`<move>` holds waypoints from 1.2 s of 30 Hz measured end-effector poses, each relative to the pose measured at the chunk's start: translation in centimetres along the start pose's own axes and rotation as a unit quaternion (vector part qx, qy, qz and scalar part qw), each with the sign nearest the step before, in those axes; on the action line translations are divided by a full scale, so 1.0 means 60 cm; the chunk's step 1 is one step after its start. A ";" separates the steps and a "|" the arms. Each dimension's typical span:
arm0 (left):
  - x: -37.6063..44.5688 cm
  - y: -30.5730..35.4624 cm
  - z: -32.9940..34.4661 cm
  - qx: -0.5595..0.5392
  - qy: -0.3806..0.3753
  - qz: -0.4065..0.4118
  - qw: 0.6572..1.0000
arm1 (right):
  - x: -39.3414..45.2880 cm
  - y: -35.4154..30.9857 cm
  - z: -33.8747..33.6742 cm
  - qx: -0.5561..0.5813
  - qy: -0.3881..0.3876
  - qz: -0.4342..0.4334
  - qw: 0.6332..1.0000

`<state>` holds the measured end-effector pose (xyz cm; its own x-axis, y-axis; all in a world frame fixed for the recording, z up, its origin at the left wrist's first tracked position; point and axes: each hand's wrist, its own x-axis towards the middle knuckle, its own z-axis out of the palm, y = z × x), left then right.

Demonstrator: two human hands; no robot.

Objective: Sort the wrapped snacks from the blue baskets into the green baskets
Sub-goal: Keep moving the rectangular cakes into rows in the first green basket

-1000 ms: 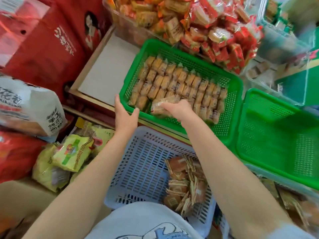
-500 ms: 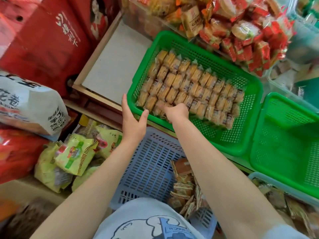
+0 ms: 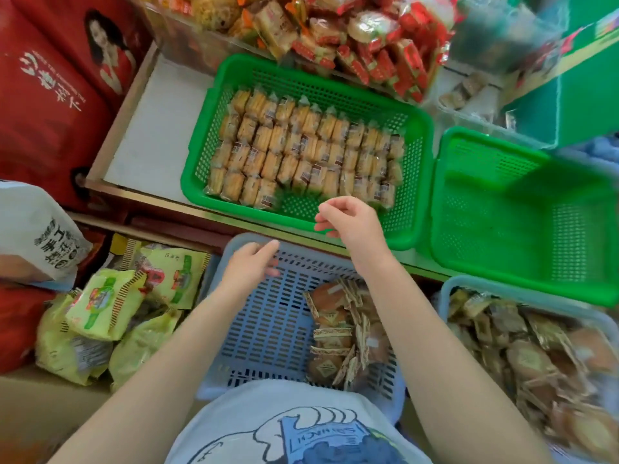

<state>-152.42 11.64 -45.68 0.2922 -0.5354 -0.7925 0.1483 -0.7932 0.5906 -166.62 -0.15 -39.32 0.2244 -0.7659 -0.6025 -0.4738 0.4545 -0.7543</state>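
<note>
A green basket (image 3: 420, 182) sits on a shelf and holds rows of small wrapped biscuits (image 3: 301, 152), packed side by side; a bare patch of its floor shows at the near edge. Some wrappers carry small dark labels, too small to read. Just beside it on the right stands a second green basket (image 3: 522, 212) with nothing visible in it.

The right hand (image 3: 351, 219) hovers over the near rim of the first green basket, fingers loosely curled and holding nothing. The left hand (image 3: 251, 266) is over the far rim of a blue basket (image 3: 268, 329) that lies nearer the person; its fingers are relaxed and spread and grip nothing, though whether they touch the rim is not clear.

In the blue basket, a heap of brown wrapped snacks (image 3: 345, 333) lies at its right side; their labels cannot be read. A second blue basket (image 3: 445, 293) at the right is full of similar brown packets (image 3: 536, 356), blurred.

At the left lie yellow-green snack bags (image 3: 110, 303) with red and green pictures, a white bag (image 3: 37, 236) with dark Chinese characters, and a red box (image 3: 57, 95) printed with white Chinese writing and a picture of a person in red. Behind the green basket, red-and-clear packets (image 3: 378, 45) are piled up. The person's white shirt (image 3: 294, 426) bears a blue drawing with lettering, not legible.
</note>
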 end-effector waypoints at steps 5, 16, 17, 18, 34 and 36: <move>-0.071 -0.016 0.154 0.094 -0.079 0.048 0.991 | -0.097 0.149 -0.147 0.058 0.044 0.027 0.997; -0.192 -0.122 0.481 0.230 -0.223 0.019 0.947 | -0.258 0.514 -0.457 0.056 0.230 0.204 0.950; -0.196 -0.135 0.504 0.234 -0.223 0.015 0.946 | -0.264 0.540 -0.474 0.007 0.212 0.210 0.954; -0.201 -0.147 0.524 0.238 -0.222 0.012 0.946 | -0.269 0.563 -0.489 -0.057 0.176 0.216 0.959; -0.254 -0.187 0.643 0.073 -0.180 -0.031 0.981 | -0.310 0.577 -0.572 0.014 0.027 0.117 0.993; -0.261 -0.183 0.665 0.022 -0.202 -0.025 0.979 | -0.312 0.550 -0.569 -0.008 -0.006 0.066 0.998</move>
<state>-196.35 17.14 -45.85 -0.1141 -0.5587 -0.8215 0.1087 -0.8289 0.5487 -215.55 13.65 -44.06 0.1693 -0.6940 -0.6998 -0.5130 0.5442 -0.6638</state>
